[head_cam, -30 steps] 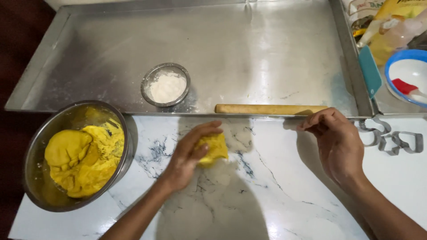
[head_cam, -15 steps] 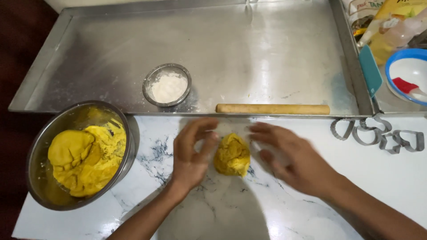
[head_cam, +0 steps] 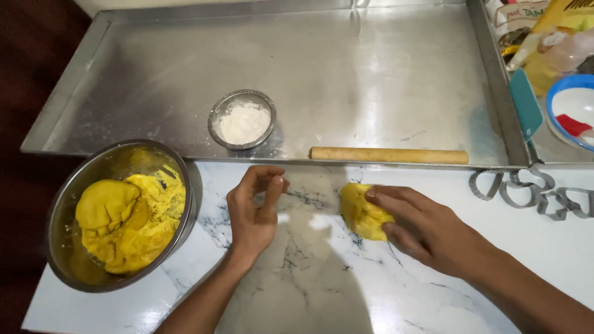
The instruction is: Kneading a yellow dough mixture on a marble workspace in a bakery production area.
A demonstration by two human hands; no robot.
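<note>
Dough lump (head_cam: 362, 213), bright yellow, uneven and creased on top, sits on the white marble-patterned bench (head_cam: 322, 291), just below the wooden rolling pin (head_cam: 388, 155). My right hand (head_cam: 433, 232) lies flat across its right side, fingers stretched out and pressing on it rather than closed round it. My left hand (head_cam: 255, 210) is off the lump, well to its left, raised on its edge with fingers loosely curled and thumb near the fingertips; it holds nothing. A steel bowl (head_cam: 68, 204) at the left edge of the bench carries a larger mass of the same yellow dough (head_cam: 127, 219), smooth on one side and ragged on the other. Behind the bench a large shallow steel tray (head_cam: 383, 74) holds a small round tin of white flour (head_cam: 242, 120); the rolling pin rests along the tray's front rim. Metal cookie cutters (head_cam: 532, 193) lie at the right, past my right hand. In the top right corner stand packages: a yellow bag (head_cam: 566, 15), partly cut off, a clear plastic wrap in front of it, a teal scraper (head_cam: 525, 104) and a blue-rimmed bowl (head_cam: 554, 93) with a red item inside. Print on the packages is too small to judge.
</note>
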